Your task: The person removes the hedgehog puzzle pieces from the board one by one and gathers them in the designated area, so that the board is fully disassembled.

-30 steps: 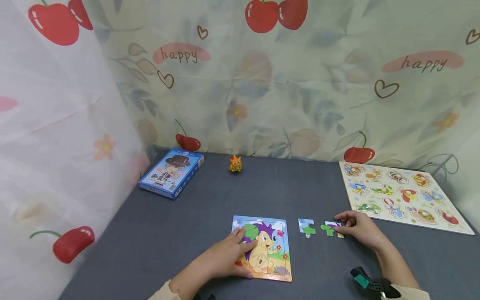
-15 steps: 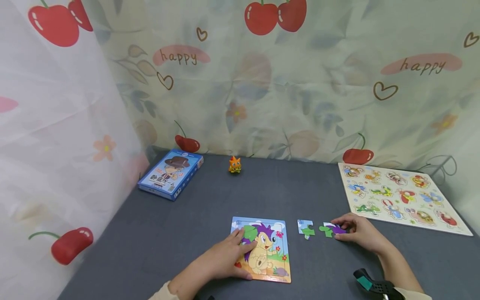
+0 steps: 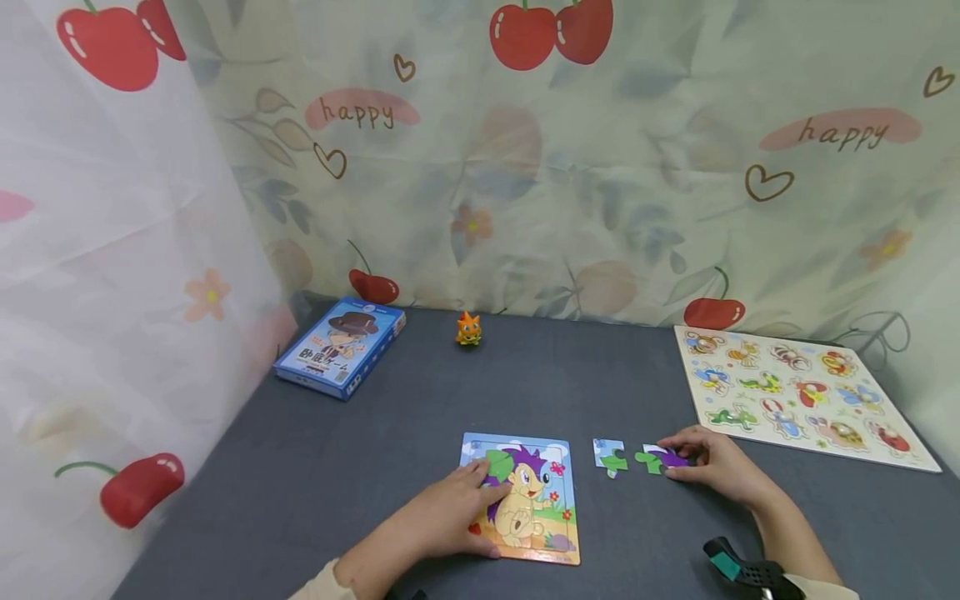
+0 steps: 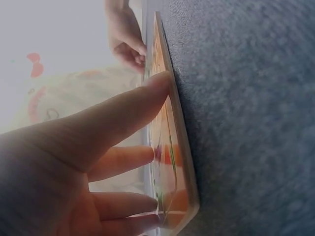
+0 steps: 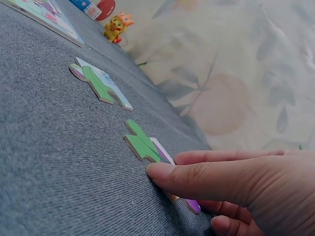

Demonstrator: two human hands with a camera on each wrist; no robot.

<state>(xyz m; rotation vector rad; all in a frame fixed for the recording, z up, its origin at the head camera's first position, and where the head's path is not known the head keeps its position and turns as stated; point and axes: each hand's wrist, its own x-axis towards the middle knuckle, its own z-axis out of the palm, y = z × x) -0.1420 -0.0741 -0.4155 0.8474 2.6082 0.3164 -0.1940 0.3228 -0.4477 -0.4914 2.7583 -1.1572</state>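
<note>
In the head view my left hand point(image 3: 461, 512) rests on the left side of a hedgehog jigsaw puzzle board point(image 3: 540, 557), fingers spread over the picture. The left wrist view shows its thumb point(image 4: 156, 86) at the edge of the wooden board point(image 4: 189, 182). My right hand point(image 3: 716, 467) pinches a green, white and purple puzzle piece point(image 3: 654, 460) lying on the table; in the right wrist view the thumb is at the near edge of this piece point(image 5: 142, 145) and fingers cover part of it. A blue and green puzzle piece point(image 3: 609, 455) lies between that piece and the board.
A white insect peg puzzle board point(image 3: 795, 392) lies at the right, beyond my right hand. At the back left is a blue game box point(image 3: 341, 346); a small orange-yellow figurine point(image 3: 468, 329) stands to its right. Patterned cloth point(image 3: 540, 208) hangs behind the dark grey table point(image 3: 525, 367).
My right thumb and fingers have shifted on the piece, whose purple part now shows more while a beige bit is out of sight. The left hand stays on the board.
</note>
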